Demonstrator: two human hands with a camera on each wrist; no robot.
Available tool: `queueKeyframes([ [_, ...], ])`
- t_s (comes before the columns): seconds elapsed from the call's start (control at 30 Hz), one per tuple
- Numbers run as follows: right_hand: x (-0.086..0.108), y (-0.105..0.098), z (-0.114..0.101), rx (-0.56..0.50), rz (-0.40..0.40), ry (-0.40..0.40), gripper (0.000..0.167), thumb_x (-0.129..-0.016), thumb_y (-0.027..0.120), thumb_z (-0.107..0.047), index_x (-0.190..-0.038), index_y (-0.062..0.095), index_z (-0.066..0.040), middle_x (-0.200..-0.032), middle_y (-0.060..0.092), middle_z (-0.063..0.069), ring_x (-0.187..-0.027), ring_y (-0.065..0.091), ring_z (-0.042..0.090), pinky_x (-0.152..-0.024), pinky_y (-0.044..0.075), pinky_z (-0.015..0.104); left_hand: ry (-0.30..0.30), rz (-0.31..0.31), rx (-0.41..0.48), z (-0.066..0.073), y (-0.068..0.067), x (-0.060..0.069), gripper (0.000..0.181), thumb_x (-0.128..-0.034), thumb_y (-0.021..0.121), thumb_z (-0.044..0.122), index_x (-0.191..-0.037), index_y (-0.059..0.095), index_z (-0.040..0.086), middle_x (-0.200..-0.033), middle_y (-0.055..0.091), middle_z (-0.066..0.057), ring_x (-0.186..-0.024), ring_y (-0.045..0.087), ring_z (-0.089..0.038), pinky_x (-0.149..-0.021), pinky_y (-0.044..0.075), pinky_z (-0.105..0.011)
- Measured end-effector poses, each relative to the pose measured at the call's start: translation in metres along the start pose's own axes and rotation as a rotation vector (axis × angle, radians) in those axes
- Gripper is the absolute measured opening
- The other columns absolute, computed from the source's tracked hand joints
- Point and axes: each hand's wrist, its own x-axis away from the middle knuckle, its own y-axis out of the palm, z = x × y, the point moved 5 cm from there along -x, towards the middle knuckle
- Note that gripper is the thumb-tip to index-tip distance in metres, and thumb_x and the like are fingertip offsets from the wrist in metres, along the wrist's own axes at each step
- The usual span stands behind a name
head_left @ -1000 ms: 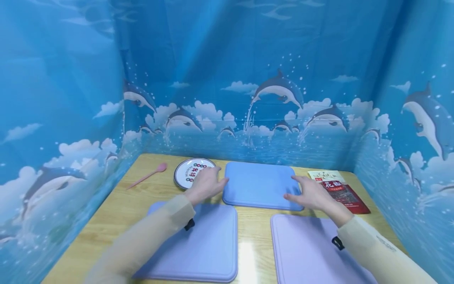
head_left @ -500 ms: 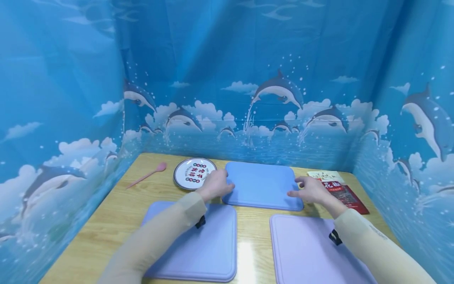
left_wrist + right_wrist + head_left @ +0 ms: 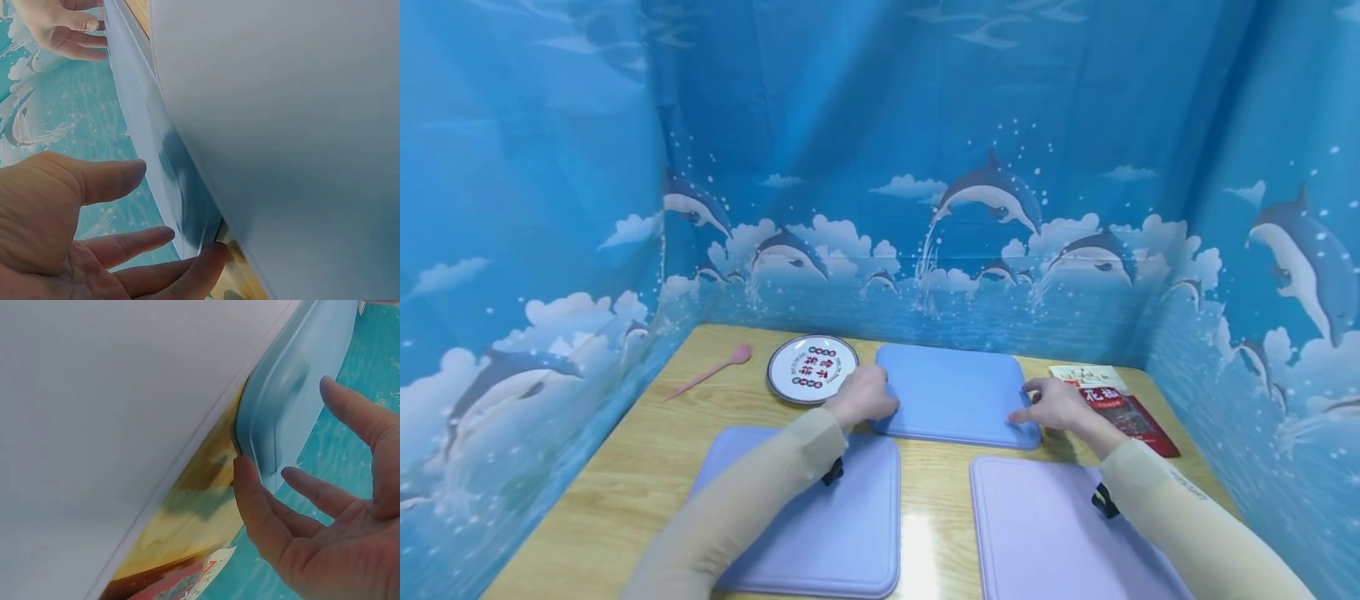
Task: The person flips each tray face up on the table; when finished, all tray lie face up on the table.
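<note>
A flat blue board [image 3: 955, 392] with rounded corners lies at the back of the table. My left hand [image 3: 860, 396] is at its left edge; in the left wrist view the fingertips [image 3: 215, 253] reach the board's side, with the thumb above it and apart from the fingers. At the right edge is my right hand [image 3: 1058, 404], its fingertips [image 3: 245, 467] close against the board's side and its thumb spread over the top. Whether either hand bears any weight cannot be told.
Two lilac boards [image 3: 842, 517] lie nearer me, the other board [image 3: 1060, 517] on the right. A printed plate [image 3: 811, 369] and a pink spoon [image 3: 718, 367] sit back left. A red packet [image 3: 1131, 421] and a cream packet [image 3: 1086, 373] lie back right. Dolphin-print curtains surround the table [image 3: 625, 467].
My left hand has moved right, off the plate's side and onto the blue board's left edge. My right hand has drawn in its fingers at the right edge. The board stays in place.
</note>
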Motion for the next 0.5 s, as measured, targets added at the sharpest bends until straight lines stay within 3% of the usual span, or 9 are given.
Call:
queueKeyframes([
  [0.13,0.0002,0.0017,-0.0018,-0.036,-0.011,0.013,0.085,-0.087,0.096,-0.035,-0.152,0.060,0.008,-0.143,0.067,0.038,-0.091,0.077,0.030,-0.084,0.067,0.043,-0.014,0.002,-0.008,0.0000,0.0012,-0.0015,0.029,-0.0980,0.080,0.020,-0.120,0.075,0.001,-0.097,0.071,-0.009,-0.083,0.068,-0.023,-0.073,0.061,-0.034],
  [0.23,0.0011,0.0021,-0.0039,-0.039,-0.007,0.028,0.085,-0.086,0.097,-0.032,-0.153,0.061,0.007,-0.145,0.066,0.038,-0.083,0.075,0.024,-0.083,0.066,0.040,-0.015,0.000,-0.008,0.0004,0.0009,-0.0019,0.029,-0.0979,0.080,0.019,-0.121,0.076,0.002,-0.098,0.072,-0.009,-0.085,0.068,-0.024,-0.075,0.062,-0.035],
  [0.33,0.0011,0.0021,-0.0049,-0.012,0.004,0.031,0.084,-0.086,0.097,-0.031,-0.152,0.062,0.006,-0.146,0.066,0.038,-0.091,0.076,0.026,-0.090,0.067,0.046,-0.006,0.004,-0.021,0.0011,0.0001,-0.0019,0.032,-0.0986,0.079,0.020,-0.124,0.076,0.001,-0.104,0.075,-0.011,-0.089,0.069,-0.024,-0.082,0.065,-0.038],
  [0.5,-0.0007,0.0034,-0.0051,0.007,0.011,0.027,0.081,-0.085,0.098,-0.030,-0.151,0.065,0.003,-0.144,0.068,0.036,-0.105,0.076,0.034,-0.099,0.065,0.054,-0.021,0.022,0.015,-0.0006,-0.0039,-0.0019,0.044,-0.0993,0.079,0.020,-0.138,0.073,0.000,-0.129,0.079,-0.018,-0.103,0.071,-0.028,-0.102,0.067,-0.046],
])
